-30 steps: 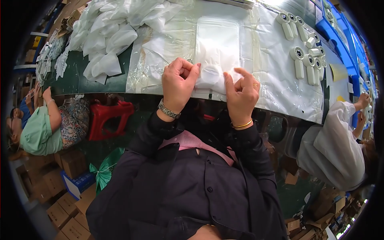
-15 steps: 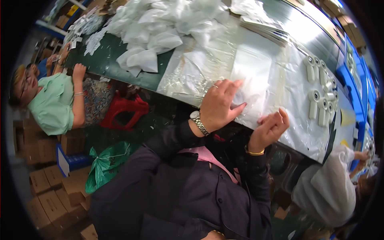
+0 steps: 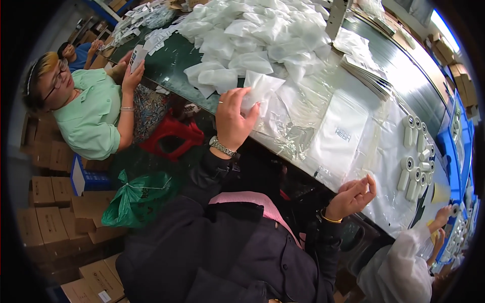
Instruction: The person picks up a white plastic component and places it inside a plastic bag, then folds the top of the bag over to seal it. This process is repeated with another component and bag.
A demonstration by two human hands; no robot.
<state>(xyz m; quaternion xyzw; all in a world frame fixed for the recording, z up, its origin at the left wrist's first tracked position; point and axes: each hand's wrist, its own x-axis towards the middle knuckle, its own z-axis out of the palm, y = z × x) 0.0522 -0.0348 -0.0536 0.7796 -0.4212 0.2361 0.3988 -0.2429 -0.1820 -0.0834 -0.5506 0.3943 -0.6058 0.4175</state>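
Note:
My left hand (image 3: 234,117), wearing a watch, grips a frosted white plastic bag (image 3: 263,87) between thumb and fingers at the edge of the bag pile. The bag looks filled, but its contents do not show clearly. Over the table's front edge is my right hand (image 3: 352,196), its fingers loosely curled and nothing visible in them. Just beyond it lies a stack of flat frosted bags (image 3: 341,134) with dark print on top. White round-headed handheld devices (image 3: 408,174) stand in groups to the right of the stack.
Several filled bags (image 3: 262,30) are heaped at the back. Flat leaflets (image 3: 369,76) lie stacked beyond the flat bags. Blue bins (image 3: 457,146) line the right side. A person in green (image 3: 88,113) sits at left holding a small box; another in white (image 3: 396,267) works at right.
My left hand has moved left from the flat bags to the pile with a bag in its grip. The printed flat bag is now uncovered. My right hand stays near the table edge.

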